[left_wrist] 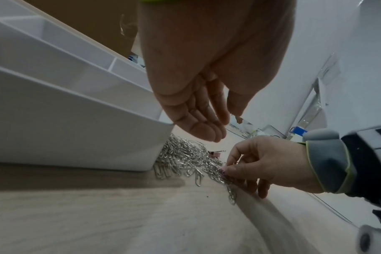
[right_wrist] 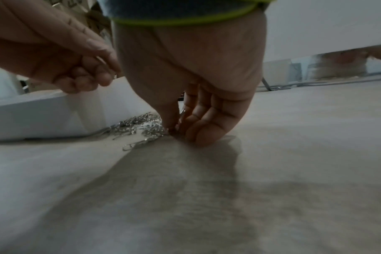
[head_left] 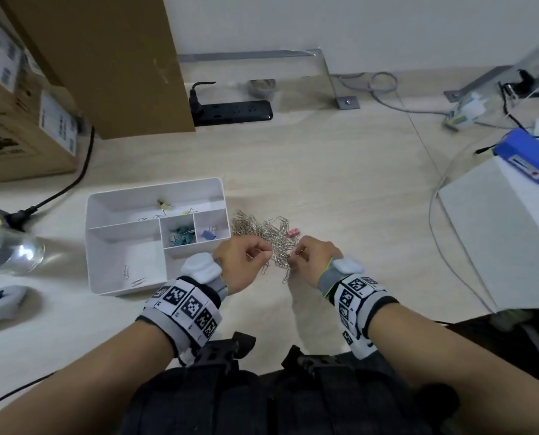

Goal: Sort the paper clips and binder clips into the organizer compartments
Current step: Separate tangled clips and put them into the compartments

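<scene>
Sorting barely started: the white organizer (head_left: 155, 191) on the desk (head_left: 340, 183) holds only a few silver paper clips in its near-left compartment, teal binder clips in a small middle one, a blue one beside that, yellowish bits at the back. Most remains: the paper clip pile (head_left: 266, 232) lies just right of the organizer, a pink binder clip (head_left: 294, 232) at its far edge. Right hand (head_left: 313, 257) pinches clips at the pile's near edge; left hand (head_left: 241, 260) hovers loosely curled, apparently holding nothing.
</scene>
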Motion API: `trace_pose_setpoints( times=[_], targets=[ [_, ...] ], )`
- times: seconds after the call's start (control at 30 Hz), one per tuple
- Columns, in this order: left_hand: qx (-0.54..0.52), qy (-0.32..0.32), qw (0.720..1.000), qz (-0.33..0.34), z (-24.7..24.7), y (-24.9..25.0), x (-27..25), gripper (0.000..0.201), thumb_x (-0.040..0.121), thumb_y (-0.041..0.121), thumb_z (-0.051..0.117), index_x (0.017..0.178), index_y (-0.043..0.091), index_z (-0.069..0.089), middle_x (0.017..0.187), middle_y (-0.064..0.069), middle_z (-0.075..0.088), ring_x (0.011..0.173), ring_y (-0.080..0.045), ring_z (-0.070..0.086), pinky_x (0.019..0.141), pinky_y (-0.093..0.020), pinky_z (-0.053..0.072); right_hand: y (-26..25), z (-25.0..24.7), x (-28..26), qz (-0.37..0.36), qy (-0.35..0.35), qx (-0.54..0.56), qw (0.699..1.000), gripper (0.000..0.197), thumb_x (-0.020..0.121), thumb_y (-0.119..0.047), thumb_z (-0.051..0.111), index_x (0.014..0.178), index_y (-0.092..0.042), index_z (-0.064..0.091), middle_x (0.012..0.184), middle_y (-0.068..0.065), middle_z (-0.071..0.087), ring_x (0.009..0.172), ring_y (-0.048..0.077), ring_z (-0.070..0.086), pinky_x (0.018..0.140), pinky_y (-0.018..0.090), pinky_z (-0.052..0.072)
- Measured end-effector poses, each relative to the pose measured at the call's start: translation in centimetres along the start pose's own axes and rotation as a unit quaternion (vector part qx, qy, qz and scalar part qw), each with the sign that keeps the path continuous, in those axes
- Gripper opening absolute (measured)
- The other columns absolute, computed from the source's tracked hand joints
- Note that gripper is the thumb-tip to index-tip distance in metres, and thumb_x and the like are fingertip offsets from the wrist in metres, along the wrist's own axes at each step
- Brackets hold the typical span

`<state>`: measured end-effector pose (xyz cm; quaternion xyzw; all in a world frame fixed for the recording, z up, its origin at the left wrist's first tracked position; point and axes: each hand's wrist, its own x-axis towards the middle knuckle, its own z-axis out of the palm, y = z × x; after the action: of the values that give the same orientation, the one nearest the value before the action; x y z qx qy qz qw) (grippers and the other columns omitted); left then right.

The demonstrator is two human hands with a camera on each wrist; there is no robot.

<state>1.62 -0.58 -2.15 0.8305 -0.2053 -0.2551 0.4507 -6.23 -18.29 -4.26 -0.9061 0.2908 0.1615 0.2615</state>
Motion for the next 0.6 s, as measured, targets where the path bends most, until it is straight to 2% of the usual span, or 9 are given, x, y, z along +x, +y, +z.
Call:
trace_pose_setpoints(
  times=[0.1,0.2,0.3,0.33,0.43,0.53,0.6],
  targets=[
    [-0.016,-0.012,1.000,-0.017,-0.1,-0.2,-0.2,0.012,0.078,0.030,0.066,0.084,0.022,0.072,0.069,0.003,0.069,0.065,-0.017,0.064,0.068,-0.043,0.058,0.0,-0.3,-0.2,-0.005,0.018,0.083,0.996,0.006,0.083,-0.033,0.065,0.080,-0.027,0.065,0.076,-0.007,0.065,0.072,0.015,0.060,0.062,0.023,0.043],
    [-0.029,-0.024,0.999,-0.037,0.0,0.3,-0.2,0.008,0.080,0.021,0.071,0.086,0.026,0.069,0.071,0.005,0.068,0.063,-0.015,0.062,0.071,-0.041,0.058,-0.3,-1.3,-0.7,-0.033,0.031,0.147,0.988,0.006,0.081,-0.027,0.068,0.075,-0.027,0.069,0.072,-0.009,0.066,0.069,0.009,0.058,0.066,0.022,0.044],
    [-0.058,-0.033,0.996,-0.052,0.2,1.1,-0.2,0.024,0.080,0.016,0.072,0.098,0.031,0.065,0.093,0.004,0.069,0.070,-0.013,0.063,0.073,-0.037,0.059,-1.0,-2.0,-1.2,-0.048,0.000,0.257,0.965,0.019,0.081,-0.020,0.069,0.067,-0.032,0.069,0.062,-0.017,0.066,0.063,-0.002,0.056,0.074,0.028,0.051],
    [-0.076,-0.041,0.995,-0.057,0.2,1.5,-0.3,0.029,0.080,0.014,0.072,0.101,0.032,0.064,0.099,0.002,0.068,0.074,-0.013,0.064,0.074,-0.037,0.059,-1.3,-2.2,-1.4,-0.053,-0.012,0.298,0.953,0.020,0.081,-0.016,0.070,0.068,-0.031,0.071,0.064,-0.016,0.067,0.064,-0.003,0.057,0.077,0.030,0.053],
    [-0.145,-0.063,0.986,-0.060,0.2,2.6,-0.2,0.034,0.081,0.003,0.068,0.106,0.025,0.060,0.096,-0.008,0.066,0.071,-0.019,0.061,0.074,-0.038,0.056,-2.9,-3.2,-2.3,-0.064,-0.041,0.374,0.924,0.013,0.083,-0.008,0.068,0.079,-0.018,0.075,0.077,0.006,0.070,0.066,0.012,0.061,0.069,0.032,0.056],
    [-0.190,-0.070,0.977,-0.068,-0.2,3.0,-0.1,0.025,0.084,-0.002,0.063,0.100,0.018,0.060,0.082,-0.012,0.066,0.068,-0.023,0.060,0.071,-0.039,0.056,-3.8,-3.7,-2.5,-0.081,-0.064,0.410,0.906,0.015,0.083,-0.010,0.068,0.075,-0.021,0.075,0.072,0.006,0.070,0.066,0.018,0.060,0.066,0.035,0.055],
    [-0.197,-0.059,0.976,-0.077,-0.5,2.8,0.0,0.019,0.087,-0.001,0.060,0.092,0.017,0.062,0.074,-0.010,0.066,0.064,-0.019,0.063,0.067,-0.033,0.058,-3.9,-3.7,-2.2,-0.081,-0.072,0.414,0.904,0.015,0.084,-0.016,0.068,0.073,-0.023,0.075,0.073,0.009,0.070,0.066,0.019,0.058,0.064,0.035,0.054]
  ],
)
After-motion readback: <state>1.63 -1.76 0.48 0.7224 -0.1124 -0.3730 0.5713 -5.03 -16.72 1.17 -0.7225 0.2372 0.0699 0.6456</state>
